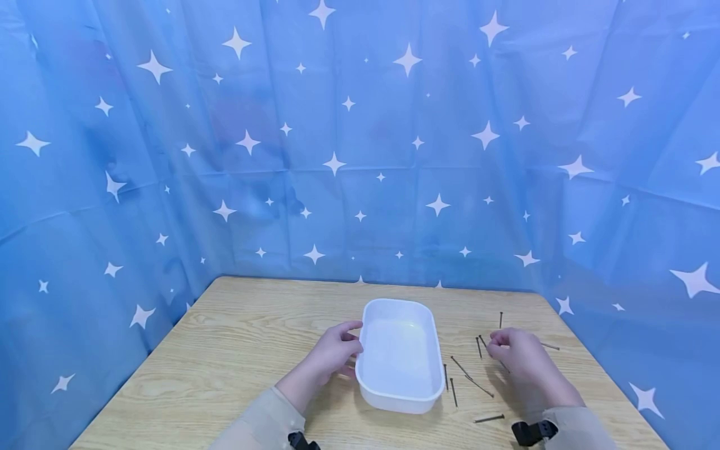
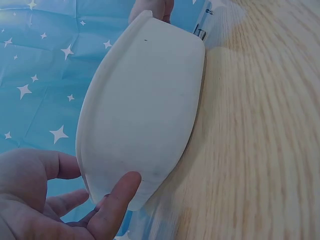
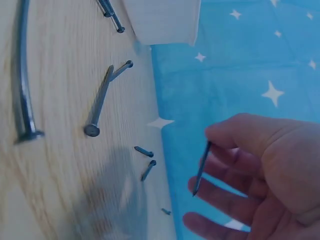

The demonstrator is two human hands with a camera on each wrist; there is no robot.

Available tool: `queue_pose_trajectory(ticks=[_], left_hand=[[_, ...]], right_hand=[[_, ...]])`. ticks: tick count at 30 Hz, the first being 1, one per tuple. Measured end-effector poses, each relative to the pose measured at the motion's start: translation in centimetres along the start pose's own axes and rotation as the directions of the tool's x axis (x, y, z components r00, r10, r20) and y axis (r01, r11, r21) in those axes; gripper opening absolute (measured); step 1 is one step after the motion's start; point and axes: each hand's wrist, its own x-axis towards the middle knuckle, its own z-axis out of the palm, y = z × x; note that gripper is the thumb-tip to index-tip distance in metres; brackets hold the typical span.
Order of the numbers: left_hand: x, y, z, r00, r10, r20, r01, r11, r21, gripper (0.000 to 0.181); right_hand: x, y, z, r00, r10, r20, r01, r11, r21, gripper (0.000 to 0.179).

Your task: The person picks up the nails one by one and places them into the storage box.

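Note:
A white plastic tub (image 1: 400, 350) stands upright on the table, its inside bare. My left hand (image 1: 333, 350) is at the tub's left side, fingers spread and fairly straight, fingertips at the rim. In the left wrist view one fingertip (image 2: 131, 181) overlaps the tub's outer wall. My right hand (image 1: 520, 356) is over the right part of the table. Between thumb and forefinger it pinches a dark metal nail (image 3: 201, 170), which hangs point downward in the right wrist view; the other fingers are spread. Loose nails (image 1: 461, 367) lie between the tub and this hand.
More nails lie around the right hand, one (image 1: 500, 320) beyond it and another (image 1: 489, 419) toward the front. The wood-grain table (image 1: 225, 375) ends at a back edge against a blue star-patterned curtain (image 1: 360, 125), which hangs at both sides as well.

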Motion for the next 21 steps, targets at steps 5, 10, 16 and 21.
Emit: queue_pose_trajectory(ticks=[5, 10, 16, 21], left_hand=[[0.0, 0.1, 0.0, 1.0, -0.006, -0.002, 0.006, 1.0, -0.003, 0.069], [-0.1, 0.1, 0.0, 1.0, -0.005, -0.001, 0.005, 1.0, -0.005, 0.07], [-0.2, 0.1, 0.0, 1.0, -0.004, -0.002, 0.004, 1.0, -0.005, 0.071], [-0.1, 0.2, 0.0, 1.0, 0.0, 0.003, 0.0, 1.0, -0.008, 0.07]], right_hand=[[0.1, -0.4, -0.5, 0.998, -0.023, -0.064, 0.024, 1.0, 0.017, 0.013], [0.0, -1.2, -1.1, 0.991, -0.057, -0.125, 0.062, 0.997, 0.038, 0.014], [0.3, -1.8, -1.5, 0.984, -0.063, -0.165, 0.071, 0.997, 0.043, 0.016], [0.9, -1.9, -1.9, 0.982, -0.057, -0.18, 0.068, 0.996, 0.054, 0.021]])
